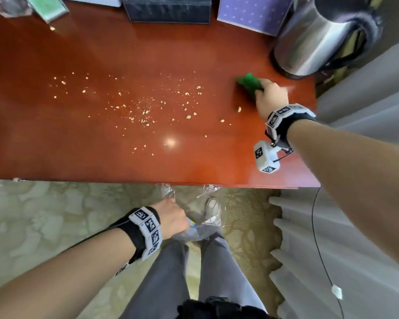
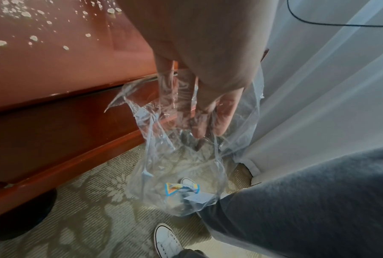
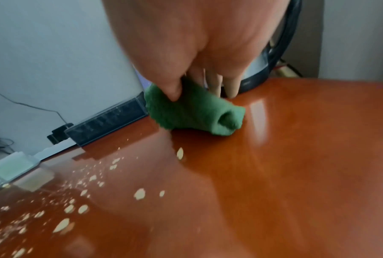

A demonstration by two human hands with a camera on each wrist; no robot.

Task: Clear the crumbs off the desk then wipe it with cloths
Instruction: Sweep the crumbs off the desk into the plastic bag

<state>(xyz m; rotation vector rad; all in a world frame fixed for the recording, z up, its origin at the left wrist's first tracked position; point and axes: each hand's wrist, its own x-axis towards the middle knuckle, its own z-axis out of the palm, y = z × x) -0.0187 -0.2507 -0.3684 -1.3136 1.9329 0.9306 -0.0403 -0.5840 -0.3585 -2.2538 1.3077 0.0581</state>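
Note:
Pale crumbs (image 1: pixel 143 109) (image 3: pixel 71 206) lie scattered over the middle of the glossy red-brown desk (image 1: pixel 101 157). My right hand (image 1: pixel 271 97) (image 3: pixel 186 76) grips a bunched green cloth (image 1: pixel 249 82) (image 3: pixel 192 111) that rests on the desk at the right, beside the crumbs. My left hand (image 1: pixel 171 217) (image 2: pixel 199 97) holds the rim of a clear plastic bag (image 1: pixel 198 229) (image 2: pixel 181 165) below the desk's front edge. The bag hangs open and holds a small blue and yellow wrapper (image 2: pixel 181 188).
A steel kettle (image 1: pixel 313 40) stands at the back right, close to the cloth. A dark box (image 1: pixel 168 9), a purple box (image 1: pixel 253 12) and a green packet (image 1: pixel 47 6) line the back edge. White curtains (image 1: pixel 332 249) hang at the right. My legs and a shoe (image 1: pixel 213 208) are below.

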